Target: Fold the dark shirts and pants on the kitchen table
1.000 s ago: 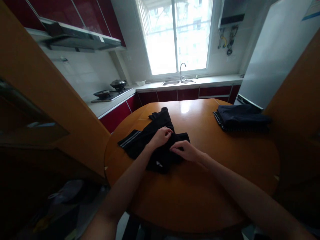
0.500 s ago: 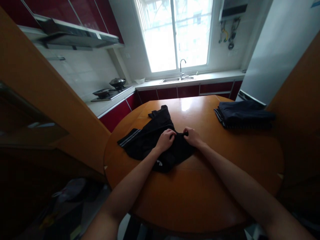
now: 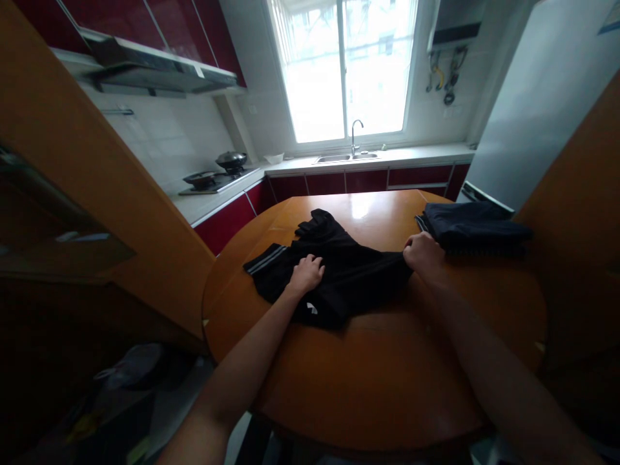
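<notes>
More of the black garment (image 3: 368, 278) lies spread now, between left hand (image 3: 307, 272), resting half-open on it, and right hand (image 3: 424, 253), closed on its end.

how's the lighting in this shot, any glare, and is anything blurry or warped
In the head view, the window is nearly washed out and the wooden table catches a bright glare patch at its far end; also in the head view, the black garment loses fold detail, lower-left floor clutter is dark and soft, and the upper-left cupboards look stretched.
</notes>
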The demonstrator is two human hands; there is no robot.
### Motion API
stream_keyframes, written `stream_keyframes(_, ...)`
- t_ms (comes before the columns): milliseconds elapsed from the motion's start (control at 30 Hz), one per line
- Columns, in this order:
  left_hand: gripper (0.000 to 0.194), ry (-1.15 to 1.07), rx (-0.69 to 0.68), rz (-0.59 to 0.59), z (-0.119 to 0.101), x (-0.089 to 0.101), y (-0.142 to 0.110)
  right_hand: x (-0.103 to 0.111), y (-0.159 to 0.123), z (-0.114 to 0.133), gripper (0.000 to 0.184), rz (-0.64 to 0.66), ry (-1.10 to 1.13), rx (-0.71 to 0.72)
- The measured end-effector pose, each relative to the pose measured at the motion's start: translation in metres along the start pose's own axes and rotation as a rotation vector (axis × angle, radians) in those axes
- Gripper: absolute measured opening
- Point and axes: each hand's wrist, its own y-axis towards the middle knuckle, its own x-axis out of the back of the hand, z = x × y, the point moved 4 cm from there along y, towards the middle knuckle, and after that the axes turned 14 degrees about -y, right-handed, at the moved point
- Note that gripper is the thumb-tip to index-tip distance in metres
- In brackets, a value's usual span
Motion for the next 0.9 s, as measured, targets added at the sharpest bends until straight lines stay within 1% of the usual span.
stream_keyframes(33, 0.040, 0.022, -0.015, 0.039, -0.002, 0.004, -0.003, -0.003, 0.000, -0.001, 0.025, 0.046, -0.064, 0.016)
stream_keyframes(100, 0.039, 0.067, -0.050, 0.116, -0.006, 0.014, -0.008, -0.008, -0.001, -0.002, 0.029, 0.078, -0.168, 0.040)
stream_keyframes(200, 0.036, 0.153, -0.076, 0.199, -0.012, 0.026, -0.015, -0.011, -0.006, 0.006, 0.031, 0.017, -0.214, 0.112)
stream_keyframes(233, 0.036, 0.183, -0.078, 0.223, -0.014, 0.028, -0.018, -0.012, -0.008, 0.012, 0.031, -0.008, -0.194, 0.163)
stream_keyframes(300, 0.036, 0.229, -0.086, 0.281, -0.020, 0.032, -0.024, -0.015, -0.014, 0.027, 0.030, -0.030, -0.122, 0.310)
stream_keyframes(367, 0.035, 0.254, -0.100, 0.338, -0.027, 0.035, -0.031, -0.022, -0.020, 0.041, 0.029, 0.019, -0.058, 0.462)
stream_keyframes(433, 0.033, 0.259, -0.117, 0.373, -0.032, 0.039, -0.036, -0.031, -0.025, 0.050, 0.028, 0.114, -0.047, 0.565)
stream_keyframes(500, 0.031, 0.211, -0.117, 0.417, -0.030, 0.043, -0.039, -0.037, -0.027, 0.051, 0.027, 0.190, -0.064, 0.604)
stream_keyframes(533, 0.032, 0.144, -0.099, 0.456, -0.027, 0.044, -0.040, -0.038, -0.028, 0.051, 0.027, 0.217, -0.068, 0.606)
stream_keyframes(600, 0.034, -0.076, -0.034, 0.525, -0.015, 0.043, -0.036, -0.036, -0.029, 0.048, 0.024, 0.265, -0.075, 0.576)
stream_keyframes(633, 0.034, -0.196, -0.004, 0.507, -0.007, 0.043, -0.032, -0.033, -0.029, 0.047, 0.021, 0.291, -0.085, 0.550)
stream_keyframes(667, 0.033, -0.293, 0.007, 0.431, 0.000, 0.043, -0.025, -0.030, -0.031, 0.045, 0.018, 0.320, -0.100, 0.521)
stream_keyframes(700, 0.030, -0.354, 0.001, 0.302, 0.009, 0.045, -0.017, -0.027, -0.032, 0.044, 0.016, 0.354, -0.118, 0.496)
stream_keyframes(733, 0.026, -0.372, -0.015, 0.141, 0.018, 0.047, -0.009, -0.025, -0.035, 0.043, 0.015, 0.404, -0.132, 0.481)
stream_keyframes(767, 0.023, -0.361, -0.035, -0.014, 0.026, 0.048, -0.002, -0.023, -0.038, 0.043, 0.016, 0.472, -0.140, 0.478)
stream_keyframes(800, 0.022, -0.336, -0.049, -0.144, 0.034, 0.048, 0.004, -0.023, -0.041, 0.043, 0.020, 0.546, -0.141, 0.482)
stream_keyframes(833, 0.023, -0.315, -0.058, -0.229, 0.040, 0.046, 0.009, -0.023, -0.043, 0.044, 0.023, 0.597, -0.138, 0.484)
stream_keyframes(867, 0.025, -0.305, -0.061, -0.270, 0.046, 0.042, 0.014, -0.024, -0.044, 0.045, 0.025, 0.599, -0.133, 0.473)
stream_keyframes(900, 0.028, -0.306, -0.063, -0.283, 0.051, 0.037, 0.018, -0.024, -0.043, 0.046, 0.026, 0.548, -0.125, 0.444)
